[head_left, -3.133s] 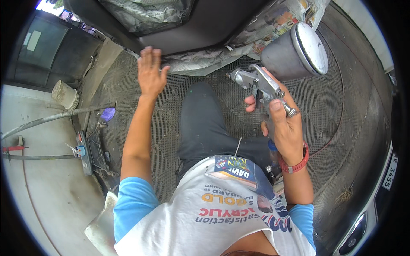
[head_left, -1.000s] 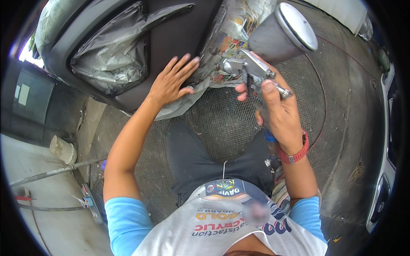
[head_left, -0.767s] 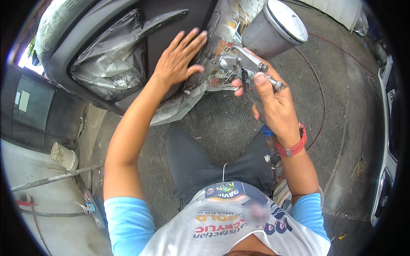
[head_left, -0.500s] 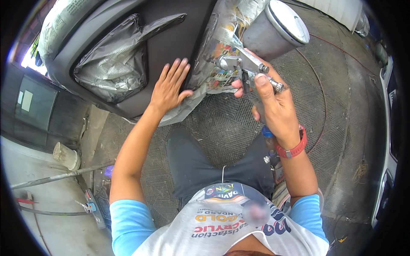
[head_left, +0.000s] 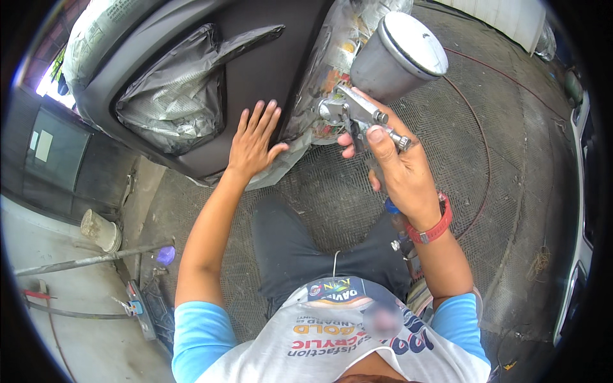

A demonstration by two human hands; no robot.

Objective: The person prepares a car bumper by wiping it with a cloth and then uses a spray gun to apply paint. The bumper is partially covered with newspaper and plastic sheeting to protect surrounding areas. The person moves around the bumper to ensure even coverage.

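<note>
The left hand is laid flat and open, fingers spread, on the dark grey painted car panel; nothing is held in it. If the paint is wet, it could be smudged by that palm. Just left of the hand, a window is covered with crinkled masking paper, and its edge could be caught by the fingers. To the right, the silver metal spray gun with a round cup is gripped tightly by the right hand, close to the panel. The open hand could be sprayed if the gun were swung left. More free room is seen right of the gun, over the mesh floor.
</note>
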